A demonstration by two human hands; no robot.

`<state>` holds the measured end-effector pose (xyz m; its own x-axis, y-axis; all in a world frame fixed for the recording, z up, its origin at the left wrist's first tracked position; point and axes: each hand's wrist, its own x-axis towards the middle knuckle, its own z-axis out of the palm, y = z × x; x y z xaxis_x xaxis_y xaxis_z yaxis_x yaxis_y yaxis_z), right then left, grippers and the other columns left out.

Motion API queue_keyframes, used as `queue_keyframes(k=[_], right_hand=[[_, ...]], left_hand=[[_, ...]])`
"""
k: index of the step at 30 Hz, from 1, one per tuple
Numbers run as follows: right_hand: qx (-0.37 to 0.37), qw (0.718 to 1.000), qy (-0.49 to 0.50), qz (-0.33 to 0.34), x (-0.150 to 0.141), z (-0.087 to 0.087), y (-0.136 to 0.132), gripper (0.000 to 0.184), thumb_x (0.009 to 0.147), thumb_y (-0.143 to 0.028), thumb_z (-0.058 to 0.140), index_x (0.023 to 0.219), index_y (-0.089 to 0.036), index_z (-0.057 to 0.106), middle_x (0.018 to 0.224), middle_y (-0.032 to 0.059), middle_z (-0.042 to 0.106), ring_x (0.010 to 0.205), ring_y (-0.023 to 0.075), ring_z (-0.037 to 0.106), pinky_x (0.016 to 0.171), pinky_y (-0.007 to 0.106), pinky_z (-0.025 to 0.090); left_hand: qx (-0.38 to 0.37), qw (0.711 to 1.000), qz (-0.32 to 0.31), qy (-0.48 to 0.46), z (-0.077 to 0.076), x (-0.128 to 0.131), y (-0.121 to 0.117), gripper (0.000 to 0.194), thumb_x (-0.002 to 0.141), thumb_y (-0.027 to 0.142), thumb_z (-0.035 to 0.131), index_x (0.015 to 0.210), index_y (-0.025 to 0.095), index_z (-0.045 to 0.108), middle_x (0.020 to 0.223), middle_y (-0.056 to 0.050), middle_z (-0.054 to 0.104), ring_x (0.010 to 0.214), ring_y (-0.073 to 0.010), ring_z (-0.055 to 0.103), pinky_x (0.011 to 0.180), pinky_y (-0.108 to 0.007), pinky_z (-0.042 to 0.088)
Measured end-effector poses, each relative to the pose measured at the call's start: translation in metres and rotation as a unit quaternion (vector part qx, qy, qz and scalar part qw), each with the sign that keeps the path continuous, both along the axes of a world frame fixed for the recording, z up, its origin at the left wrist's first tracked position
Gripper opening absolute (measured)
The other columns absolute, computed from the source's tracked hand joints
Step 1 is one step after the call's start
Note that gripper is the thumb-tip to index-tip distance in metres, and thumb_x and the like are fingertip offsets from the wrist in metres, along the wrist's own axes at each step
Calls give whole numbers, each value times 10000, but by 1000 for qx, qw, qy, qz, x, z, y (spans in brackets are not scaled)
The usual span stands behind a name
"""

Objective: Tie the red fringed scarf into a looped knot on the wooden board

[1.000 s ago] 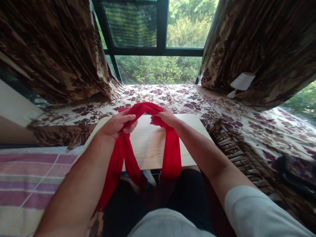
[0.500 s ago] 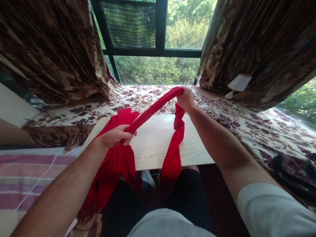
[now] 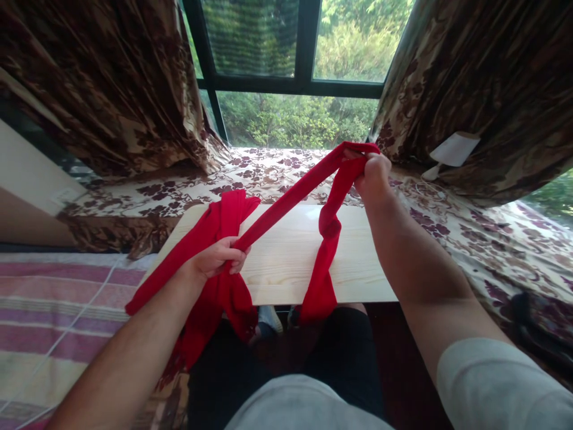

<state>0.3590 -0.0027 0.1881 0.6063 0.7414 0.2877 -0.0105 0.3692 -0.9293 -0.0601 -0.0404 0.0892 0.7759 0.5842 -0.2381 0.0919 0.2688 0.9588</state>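
- Pink and cream stripes are running across the bedding (image 3: 58, 310) at far left.
- Red cloth, a long scarf (image 3: 290, 199), is lying bunched over the left part of a pale wooden board (image 3: 277, 269) and hanging past its near edge, a fringed end dangling low.
- The left hand (image 3: 220, 257) is clasping a gathered stretch above the board, fingers curling round it.
- Between the hands the narrow strip is slanting up rightward, looking nearly straight; it is probably behaving as something light, soft, limp and hardly slippery, so grasping all the gathered layers together seems surest.
- The right hand (image 3: 375, 170) is pinching the raised part, cloth partly hiding its fingers.
- Below it, another length is hanging twisted, reaching past the board's near edge.
- Farther right, a white lamp (image 3: 454, 149) is standing on floral fabric (image 3: 465, 224).
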Motion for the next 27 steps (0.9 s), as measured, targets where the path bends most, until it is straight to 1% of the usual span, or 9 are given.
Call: queue_keyframes(k=[3, 5, 7, 12, 14, 17, 20, 23, 27], right_hand=[[82, 997, -3, -16, -2, -4, 4, 204, 922, -422, 548, 1010, -239, 565, 803, 17, 659, 895, 214, 698, 675, 347, 600], [86, 996, -8, -3, -4, -9, 4, 182, 900, -383, 572, 1025, -253, 549, 811, 1, 659, 872, 202, 693, 666, 334, 605], [57, 998, -19, 28, -8, -14, 2, 208, 873, -337, 593, 1055, -257, 532, 826, -11, 657, 847, 189, 684, 650, 320, 606], [-65, 991, -61, 104, -18, -31, -10, 359, 800, -256, 619, 1140, -261, 505, 861, -17, 634, 680, 151, 655, 511, 252, 557], [-124, 983, -70, 114, -20, -38, -14, 420, 744, -183, 634, 1142, -248, 515, 800, -22, 618, 555, 127, 603, 430, 218, 498], [-229, 957, -96, 148, -18, -48, -16, 403, 668, -90, 661, 1047, -194, 571, 658, -30, 583, 424, 100, 495, 343, 198, 403], [-309, 921, -122, 202, -14, -57, -14, 350, 608, -28, 702, 927, -147, 622, 518, -45, 503, 377, 95, 439, 321, 201, 362], [-292, 928, -114, 200, -11, -60, -8, 428, 595, -26, 720, 989, -165, 630, 516, -61, 482, 381, 99, 448, 333, 204, 379], [-210, 962, -94, 146, -8, -58, 7, 617, 627, -75, 695, 1204, -240, 555, 746, -28, 599, 526, 134, 577, 431, 240, 496]], left_hand=[[-9, 1000, 0, -16, -9, -1, 1, 128, 691, 176, 690, 719, 163, 567, 493, 45, 481, 400, -98, 460, 459, -236, 356], [-13, 999, 8, -29, -13, 1, 1, 143, 709, 199, 698, 720, 158, 561, 506, 32, 500, 416, -110, 491, 461, -239, 374], [-27, 997, 51, -42, -16, 5, 2, 142, 734, 217, 694, 758, 152, 570, 518, 32, 506, 421, -107, 493, 462, -236, 386], [-123, 960, 248, -49, -18, 20, 12, 85, 764, 187, 616, 786, 154, 541, 515, 55, 451, 394, -73, 404, 430, -211, 383], [-150, 947, 278, -50, -20, 23, 17, 56, 778, 179, 584, 796, 157, 536, 517, 58, 438, 393, -71, 391, 421, -205, 382], [-149, 950, 272, -27, -22, 26, 22, 74, 801, 194, 580, 858, 150, 560, 522, 61, 441, 378, -67, 373, 400, -196, 361], [-125, 962, 243, 25, -25, 33, 26, 129, 804, 211, 597, 916, 153, 574, 530, 61, 462, 350, -56, 339, 368, -180, 302], [-74, 970, 225, 54, -23, 48, 37, 160, 793, 219, 613, 936, 174, 557, 548, 54, 504, 334, -52, 332, 357, -177, 281], [-5, 964, 264, 18, -10, 75, 70, 219, 806, 241, 604, 1005, 205, 519, 595, 43, 566, 336, -64, 352, 366, -194, 315]])
